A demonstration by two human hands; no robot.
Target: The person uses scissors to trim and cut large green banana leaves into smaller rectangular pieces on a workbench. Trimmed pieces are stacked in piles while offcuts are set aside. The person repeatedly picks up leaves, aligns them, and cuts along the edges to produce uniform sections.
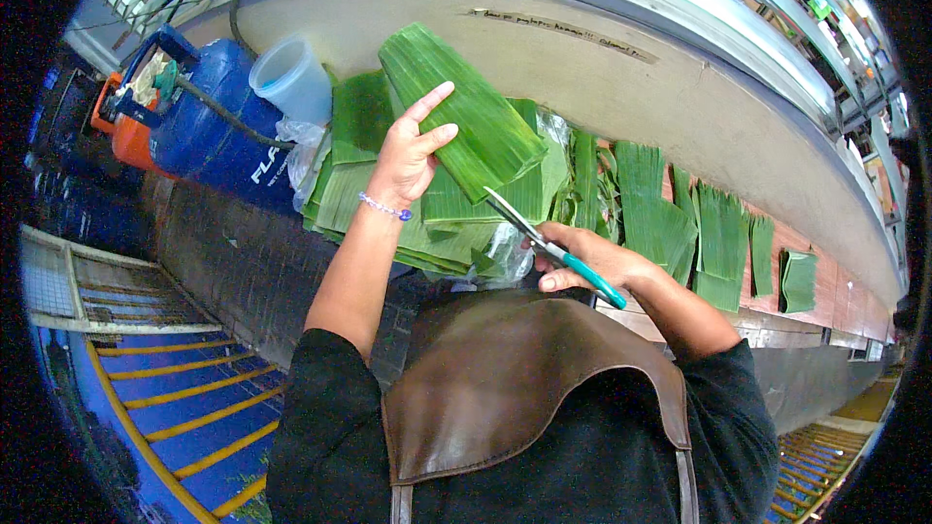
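A long green piece of banana leaf (456, 102) is held up in my left hand (413, 150), with the thumb and index finger on its upper face. The other fingers are hidden beneath it. My right hand (594, 262) grips a pair of scissors (585, 272) with teal handles. Their blades point at the leaf's lower corner, close to its edge; whether they touch it I cannot tell. Under the raised leaf lies a pile of cut banana leaves (369, 199), spread over the left end of the table. A clear plastic bag (507, 254) shows among them.
Stacks of leaf pieces (652, 209) line the reddish table (825, 277) to the right. At the left stand a blue gas cylinder (209, 126), an orange one (131, 141) and a translucent plastic bucket (289, 82). A pale wall (621, 78) runs behind the table. Yellow railings (184, 408) are at lower left.
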